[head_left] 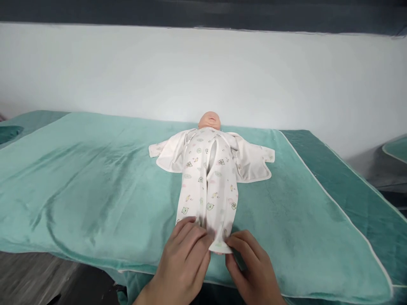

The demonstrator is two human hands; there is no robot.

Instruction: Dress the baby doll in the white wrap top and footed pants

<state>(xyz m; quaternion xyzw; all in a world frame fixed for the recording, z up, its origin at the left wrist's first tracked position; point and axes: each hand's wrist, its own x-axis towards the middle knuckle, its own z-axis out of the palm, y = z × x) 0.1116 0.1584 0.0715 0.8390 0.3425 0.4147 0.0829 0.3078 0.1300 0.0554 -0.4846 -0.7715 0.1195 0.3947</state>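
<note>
A baby doll (210, 120) lies on its back, head toward the wall. White printed baby pants (208, 182) cover its body and legs, with a slit open at the crotch. Under it a white baby jacket (252, 159) is spread wide, sleeves out to both sides. At the hem of the right-hand pant leg, my right hand (252, 262) pinches the cloth edge. My left hand (187, 256) is closed at the lower legs, its fingertips against the inner side of that same hem. The left-hand leg's end is hidden behind my left hand.
A green blanket (104, 178) with white piping covers the table and is wrinkled on the left. Behind it rises a white wall (203, 67) with a dark band on top. Grey floor (28, 275) shows at lower left.
</note>
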